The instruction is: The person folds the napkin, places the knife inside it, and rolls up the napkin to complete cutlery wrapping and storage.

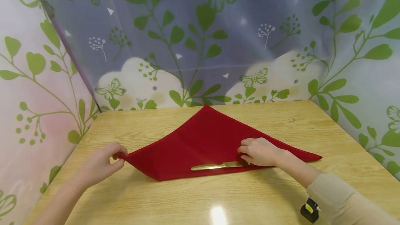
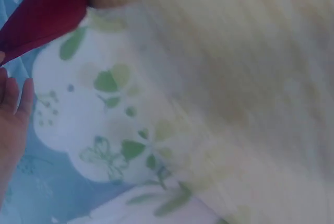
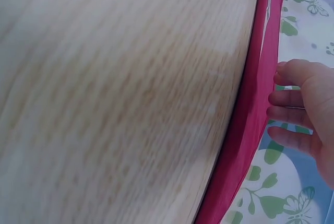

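A red cloth napkin lies spread on the wooden table, with one corner pointing at the back wall. My left hand pinches its left corner and holds it up off the table; the left wrist view has the fingers at the edge beside the raised cloth. A gold-coloured table knife lies along the napkin's near edge. Over its right end is my right hand, fingertips touching the cloth. In the right wrist view the fingers extend loosely to the red strip.
The pale wooden table fills the foreground. A small black object with a yellow mark is by the right sleeve. Patterned curtains with leaves and butterflies stand around the back and sides.
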Action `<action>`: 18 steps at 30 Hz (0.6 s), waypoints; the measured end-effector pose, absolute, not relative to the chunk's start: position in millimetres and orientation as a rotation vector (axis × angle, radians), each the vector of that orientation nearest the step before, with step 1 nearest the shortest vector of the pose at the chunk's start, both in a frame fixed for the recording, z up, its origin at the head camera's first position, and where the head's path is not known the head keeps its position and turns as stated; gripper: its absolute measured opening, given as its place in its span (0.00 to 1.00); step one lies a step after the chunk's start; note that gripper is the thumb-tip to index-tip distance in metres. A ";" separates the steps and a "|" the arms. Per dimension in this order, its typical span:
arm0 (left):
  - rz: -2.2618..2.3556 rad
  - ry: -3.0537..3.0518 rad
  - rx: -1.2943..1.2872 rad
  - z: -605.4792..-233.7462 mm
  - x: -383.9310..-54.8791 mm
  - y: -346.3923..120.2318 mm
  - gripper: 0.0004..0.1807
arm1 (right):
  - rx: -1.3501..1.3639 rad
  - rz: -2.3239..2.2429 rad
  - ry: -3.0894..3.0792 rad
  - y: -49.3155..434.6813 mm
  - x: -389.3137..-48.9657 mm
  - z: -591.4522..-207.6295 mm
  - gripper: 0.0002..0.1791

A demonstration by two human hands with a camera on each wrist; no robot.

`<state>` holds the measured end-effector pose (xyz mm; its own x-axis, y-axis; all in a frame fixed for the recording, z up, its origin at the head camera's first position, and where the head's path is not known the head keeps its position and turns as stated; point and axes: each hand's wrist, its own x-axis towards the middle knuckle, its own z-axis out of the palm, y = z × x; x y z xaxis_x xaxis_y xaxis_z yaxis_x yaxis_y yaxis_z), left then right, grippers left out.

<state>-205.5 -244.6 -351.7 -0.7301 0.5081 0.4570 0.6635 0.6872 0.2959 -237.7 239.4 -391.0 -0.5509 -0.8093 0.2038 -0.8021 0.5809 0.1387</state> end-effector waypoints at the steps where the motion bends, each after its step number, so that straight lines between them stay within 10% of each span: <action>1: -0.711 -2.540 -0.935 -350.6 -207.3 -239.4 0.17 | 1.333 -0.042 -2.573 239.1 -238.1 -391.1 0.07; 18: -1.194 -2.643 -0.879 -339.1 -230.0 -155.1 0.06 | 1.303 -0.024 -2.570 228.7 -239.1 -384.4 0.08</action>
<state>-230.0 -155.1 -339.1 -0.8259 0.4610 0.3247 0.5483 0.5226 0.6529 -239.1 228.7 -384.4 -0.5643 -0.7952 0.2218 -0.7910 0.5978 0.1305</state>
